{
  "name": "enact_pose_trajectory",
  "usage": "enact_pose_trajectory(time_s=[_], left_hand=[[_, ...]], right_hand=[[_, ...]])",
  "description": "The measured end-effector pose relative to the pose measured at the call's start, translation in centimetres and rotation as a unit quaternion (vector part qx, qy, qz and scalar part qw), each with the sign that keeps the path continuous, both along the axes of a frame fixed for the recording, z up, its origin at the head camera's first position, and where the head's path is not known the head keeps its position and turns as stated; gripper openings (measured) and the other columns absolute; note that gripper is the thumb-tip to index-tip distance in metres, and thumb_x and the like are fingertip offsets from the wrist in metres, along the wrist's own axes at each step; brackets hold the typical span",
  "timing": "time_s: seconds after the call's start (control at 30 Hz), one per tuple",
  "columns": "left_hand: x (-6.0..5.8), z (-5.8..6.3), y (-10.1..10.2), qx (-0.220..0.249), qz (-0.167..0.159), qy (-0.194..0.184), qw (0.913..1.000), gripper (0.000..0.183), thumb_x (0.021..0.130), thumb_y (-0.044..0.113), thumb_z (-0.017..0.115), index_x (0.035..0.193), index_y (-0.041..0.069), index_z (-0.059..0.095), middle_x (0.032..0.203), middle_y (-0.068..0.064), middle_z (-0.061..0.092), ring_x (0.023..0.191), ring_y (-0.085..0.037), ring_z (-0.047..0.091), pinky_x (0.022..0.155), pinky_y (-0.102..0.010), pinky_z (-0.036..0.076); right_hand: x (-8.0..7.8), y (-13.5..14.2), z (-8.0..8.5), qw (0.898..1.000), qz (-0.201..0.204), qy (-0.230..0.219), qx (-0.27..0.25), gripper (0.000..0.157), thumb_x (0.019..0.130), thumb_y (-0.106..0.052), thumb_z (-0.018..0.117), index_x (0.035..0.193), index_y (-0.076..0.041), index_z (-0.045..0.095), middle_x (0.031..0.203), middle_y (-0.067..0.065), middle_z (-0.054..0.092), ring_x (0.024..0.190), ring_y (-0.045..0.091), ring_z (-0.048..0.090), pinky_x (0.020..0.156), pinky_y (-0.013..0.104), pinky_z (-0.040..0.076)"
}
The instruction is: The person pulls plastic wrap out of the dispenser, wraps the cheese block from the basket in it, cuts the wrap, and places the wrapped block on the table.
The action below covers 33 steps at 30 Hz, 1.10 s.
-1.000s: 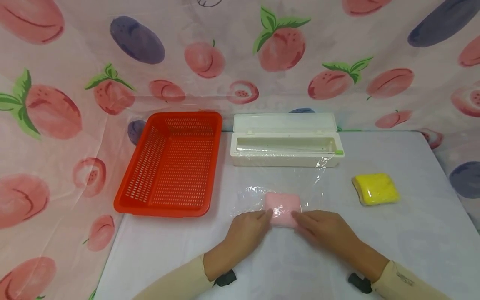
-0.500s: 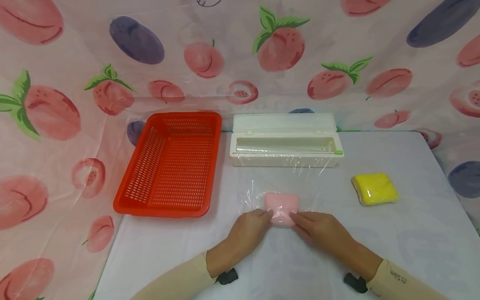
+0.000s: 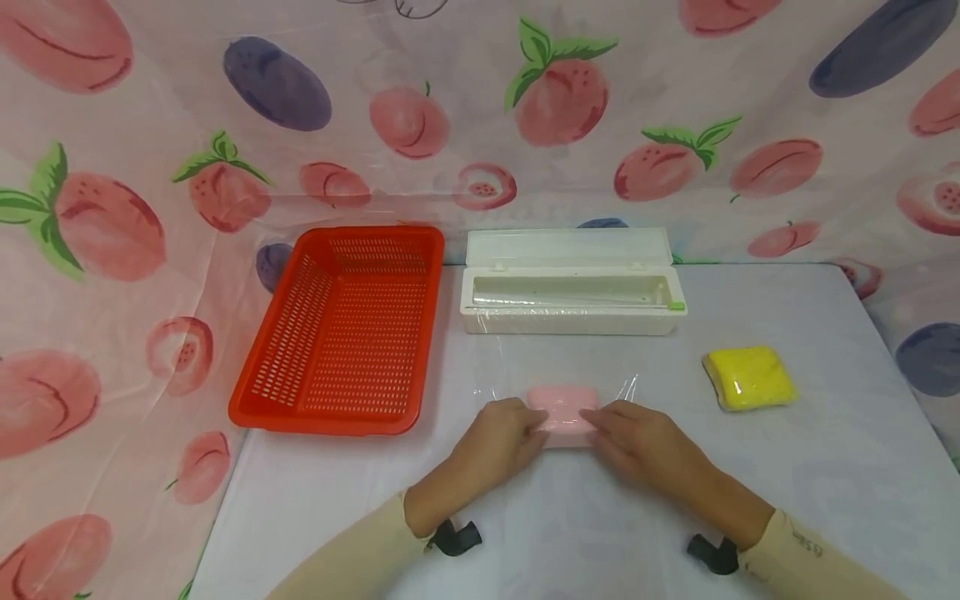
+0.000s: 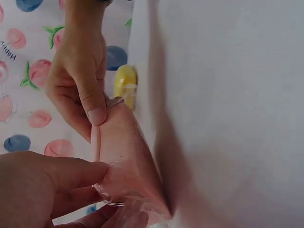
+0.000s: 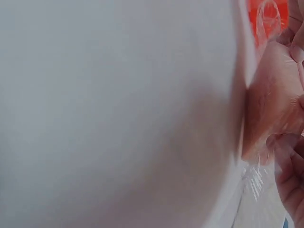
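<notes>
A pink, soft-looking rectangular block (image 3: 566, 400) with clear cling film around it is between my two hands in the middle of the white table. My left hand (image 3: 498, 442) pinches its left end, thumb on top and fingers underneath. At the opposite end my right hand (image 3: 648, 442) holds it the same way, thumb across the top face. Gathered film (image 4: 118, 202) bunches at the left fingers in the left wrist view. Crinkled film (image 5: 256, 178) also hangs by the right fingers in the right wrist view.
Behind the hands stands a white cling film dispenser (image 3: 573, 322), lid up, with film running from its front edge. An orange-red plastic basket (image 3: 431, 333) is at the back left. To the right lies a yellow film-wrapped block (image 3: 752, 377).
Both hands have moved slightly away from the person, their thumbs further up over the pink block. The film that lay spread at its sides is now drawn in closer.
</notes>
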<state>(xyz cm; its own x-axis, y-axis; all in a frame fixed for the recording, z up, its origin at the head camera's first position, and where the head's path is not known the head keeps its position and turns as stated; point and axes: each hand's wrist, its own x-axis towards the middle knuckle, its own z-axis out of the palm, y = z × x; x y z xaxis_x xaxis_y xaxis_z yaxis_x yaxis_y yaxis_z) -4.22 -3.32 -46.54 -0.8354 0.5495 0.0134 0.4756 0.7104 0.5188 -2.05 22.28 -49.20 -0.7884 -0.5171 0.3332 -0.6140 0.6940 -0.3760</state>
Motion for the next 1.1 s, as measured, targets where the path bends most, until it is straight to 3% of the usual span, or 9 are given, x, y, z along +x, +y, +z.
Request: enact_pose_trajectory(time_s=[0.2,0.4,0.5,0.63,0.8,0.93,1.1], left_hand=[[-1.8,0.6,0.5,0.021,0.023,-0.052,0.9982,0.028,0.098,0.021,0.067,0.122,0.009,0.075,0.086,-0.003,0.07,0.071,-0.008,0.054,0.061,-0.018,0.044],[-3.8,0.8,1.1,0.044,0.071,-0.087,0.9927,0.03,0.101,0.024,0.062,0.122,0.008,0.074,0.083,-0.005,0.07,0.068,-0.012,0.056,0.058,-0.021,0.045],[-4.9,0.8,1.4,0.042,0.096,-0.076,0.9916,0.03,0.101,0.027,0.061,0.123,0.009,0.07,0.086,-0.005,0.073,0.07,-0.013,0.06,0.06,-0.022,0.049],[-6.0,0.6,1.7,0.024,0.116,-0.031,0.9925,0.022,0.101,0.028,0.061,0.115,0.012,0.066,0.078,-0.002,0.07,0.067,-0.014,0.06,0.055,-0.023,0.047],[-7.0,0.2,2.1,0.007,0.129,0.007,0.9915,0.019,0.103,0.031,0.059,0.107,0.015,0.069,0.068,0.003,0.062,0.061,-0.012,0.055,0.049,-0.021,0.041],[-7.4,-0.1,2.1,0.017,0.138,0.01,0.9902,0.025,0.103,0.038,0.06,0.108,0.015,0.071,0.071,0.004,0.064,0.064,-0.011,0.057,0.051,-0.021,0.042],[-7.5,-0.3,1.8,0.03,0.147,-0.006,0.9887,0.042,0.094,0.044,0.072,0.127,0.019,0.066,0.088,0.002,0.073,0.074,-0.013,0.065,0.057,-0.024,0.049]], right_hand=[[-1.6,-0.1,1.2,0.991,-0.054,-0.123,-0.023,0.031,0.096,-0.023,0.072,0.126,-0.017,0.072,0.095,-0.009,0.069,0.081,0.004,0.059,0.073,0.024,0.057],[-3.9,-0.3,1.3,0.979,-0.089,-0.172,-0.059,0.028,0.1,-0.022,0.066,0.127,-0.015,0.07,0.093,-0.007,0.07,0.076,0.007,0.057,0.068,0.024,0.053],[-5.1,-0.5,1.2,0.975,-0.107,-0.18,-0.07,0.024,0.101,-0.022,0.064,0.124,-0.017,0.067,0.09,-0.004,0.072,0.075,0.01,0.059,0.068,0.027,0.054],[-6.3,-0.7,1.1,0.973,-0.128,-0.175,-0.08,0.018,0.102,-0.023,0.062,0.118,-0.017,0.068,0.09,0.0,0.075,0.076,0.013,0.062,0.069,0.03,0.055],[-7.1,-0.9,0.9,0.974,-0.142,-0.158,-0.078,0.028,0.101,-0.034,0.064,0.122,-0.016,0.07,0.099,0.001,0.075,0.081,0.015,0.063,0.072,0.032,0.056],[-7.5,-0.9,0.7,0.978,-0.132,-0.141,-0.076,0.043,0.093,-0.038,0.075,0.128,-0.014,0.067,0.105,0.001,0.074,0.083,0.015,0.061,0.073,0.031,0.056],[-7.8,-0.7,0.6,0.981,-0.131,-0.121,-0.069,0.053,0.092,-0.034,0.077,0.138,-0.014,0.063,0.112,0.0,0.073,0.084,0.014,0.06,0.073,0.03,0.056]])
